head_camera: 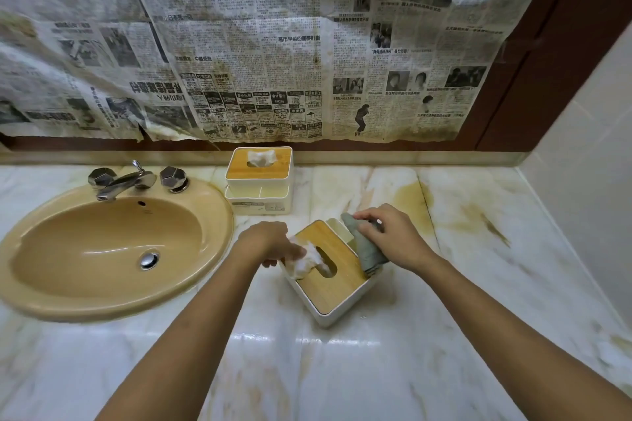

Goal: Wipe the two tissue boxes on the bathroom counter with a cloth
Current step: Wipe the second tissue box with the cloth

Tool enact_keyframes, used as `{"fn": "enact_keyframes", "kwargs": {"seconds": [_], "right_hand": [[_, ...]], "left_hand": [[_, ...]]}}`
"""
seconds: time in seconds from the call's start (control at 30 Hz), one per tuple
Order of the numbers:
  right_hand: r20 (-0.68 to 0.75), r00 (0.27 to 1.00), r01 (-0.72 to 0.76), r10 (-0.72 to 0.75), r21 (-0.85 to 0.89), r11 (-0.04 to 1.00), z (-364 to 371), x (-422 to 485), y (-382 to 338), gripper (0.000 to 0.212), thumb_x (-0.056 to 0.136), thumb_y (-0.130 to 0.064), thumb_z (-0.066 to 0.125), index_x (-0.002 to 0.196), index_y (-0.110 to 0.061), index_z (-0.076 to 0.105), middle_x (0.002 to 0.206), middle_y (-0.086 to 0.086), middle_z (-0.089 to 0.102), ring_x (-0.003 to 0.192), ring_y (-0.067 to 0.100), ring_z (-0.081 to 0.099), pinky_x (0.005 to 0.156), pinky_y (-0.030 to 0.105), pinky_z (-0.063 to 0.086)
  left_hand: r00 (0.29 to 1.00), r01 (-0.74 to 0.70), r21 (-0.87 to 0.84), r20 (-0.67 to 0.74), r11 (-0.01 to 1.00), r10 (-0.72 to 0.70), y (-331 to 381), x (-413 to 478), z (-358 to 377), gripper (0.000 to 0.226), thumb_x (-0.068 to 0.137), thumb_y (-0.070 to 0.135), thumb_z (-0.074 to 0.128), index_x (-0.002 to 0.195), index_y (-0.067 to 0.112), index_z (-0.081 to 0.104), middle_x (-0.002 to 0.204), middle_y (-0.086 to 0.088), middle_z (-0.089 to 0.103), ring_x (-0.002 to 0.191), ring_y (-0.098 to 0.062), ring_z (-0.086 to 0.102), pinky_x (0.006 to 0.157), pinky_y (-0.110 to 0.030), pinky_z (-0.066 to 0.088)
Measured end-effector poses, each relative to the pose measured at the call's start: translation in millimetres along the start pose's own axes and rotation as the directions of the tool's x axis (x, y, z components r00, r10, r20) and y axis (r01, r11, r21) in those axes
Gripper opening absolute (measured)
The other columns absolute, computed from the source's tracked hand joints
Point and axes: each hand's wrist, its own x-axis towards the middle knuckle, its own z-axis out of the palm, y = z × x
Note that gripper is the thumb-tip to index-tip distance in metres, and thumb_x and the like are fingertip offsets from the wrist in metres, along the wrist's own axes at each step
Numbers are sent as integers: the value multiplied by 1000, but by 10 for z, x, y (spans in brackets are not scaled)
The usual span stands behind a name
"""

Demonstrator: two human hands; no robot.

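A white tissue box with a wooden lid (333, 278) sits turned at an angle on the marble counter (342, 369) in front of me. My left hand (273, 243) grips the box's left end, beside the white tissue sticking out of the slot. My right hand (393, 236) holds a grey-green cloth (364, 246) against the box's right edge. A second, matching tissue box (260, 178) stands upright farther back, near the wall and just right of the sink.
A tan oval sink (113, 249) with a chrome tap (126, 183) and two faceted knobs fills the left side. Stained newspaper (273, 44) covers the wall behind. A tiled side wall (588, 198) bounds the counter on the right.
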Motion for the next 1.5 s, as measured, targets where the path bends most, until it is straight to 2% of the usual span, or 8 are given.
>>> {"fn": "enact_keyframes", "kwargs": {"seconds": [0.13, 0.33, 0.5, 0.67, 0.97, 1.07, 1.37, 1.5], "right_hand": [[-64, 998, 9, -11, -21, 1000, 107, 94, -27, 29, 98, -28, 57, 125, -23, 66, 107, 0, 54, 98, 10, 53, 78, 8, 37], [-48, 999, -13, 7, -120, 993, 317, 95, 61, 37, 101, -30, 51, 136, -21, 58, 110, -2, 43, 95, 11, 52, 91, 21, 44], [-50, 995, 77, -86, -161, 984, 368, -194, 155, 31, 97, -23, 59, 128, -20, 64, 108, 1, 44, 90, 20, 57, 84, 29, 49], [84, 976, 210, -200, -137, 968, 314, -479, 317, 34, 96, -29, 62, 130, -26, 64, 109, -3, 43, 89, 10, 53, 81, 18, 43], [-25, 993, 112, -118, -172, 979, 318, 176, 190, 34, 100, -23, 55, 133, -20, 61, 108, 1, 43, 92, 17, 55, 87, 29, 48], [-23, 988, 148, -154, -161, 976, 325, -71, 188, 29, 99, -23, 57, 127, -20, 64, 105, -2, 42, 88, 14, 53, 79, 22, 45], [343, 933, 145, -114, -65, 987, -48, -358, 235, 24, 96, -27, 62, 118, -31, 72, 104, -4, 50, 96, 6, 53, 86, 14, 40], [145, 987, 68, -70, 19, 997, -197, -155, 251, 20, 97, -24, 61, 111, -28, 74, 100, -2, 59, 94, 2, 55, 82, 14, 40]], "left_hand": [[961, -75, -79, -271, 994, 51, 22, 88, 152, 71, 76, 50, 75, 137, 25, 48, 122, -5, 65, 110, -25, 61, 90, -38, 50], [934, -220, -346, -344, 912, 95, 127, 154, 361, 46, 83, 36, 72, 126, 23, 59, 98, 0, 66, 92, -20, 62, 83, -37, 53], [930, -269, -382, -341, 884, 136, 68, 208, 398, 45, 86, 38, 71, 127, 26, 58, 97, 1, 62, 92, -20, 61, 86, -44, 54], [920, -329, -430, -347, 841, 183, 10, 229, 423, 39, 87, 36, 70, 123, 29, 58, 94, 5, 59, 87, -21, 62, 85, -47, 55], [916, -334, -433, -357, 838, 181, 0, 247, 441, 37, 88, 39, 69, 122, 32, 57, 96, 6, 59, 86, -19, 64, 84, -45, 56], [912, -339, -417, -365, 843, 187, -2, 255, 435, 37, 88, 39, 69, 123, 32, 57, 96, 7, 59, 84, -18, 63, 83, -46, 56], [909, -343, -390, -367, 855, 198, 11, 228, 424, 39, 89, 39, 67, 125, 29, 57, 97, 5, 60, 80, -15, 64, 83, -44, 57], [911, -330, -367, -366, 870, 191, 23, 181, 383, 45, 88, 41, 67, 129, 27, 56, 100, 3, 62, 87, -17, 62, 82, -40, 55]]}}
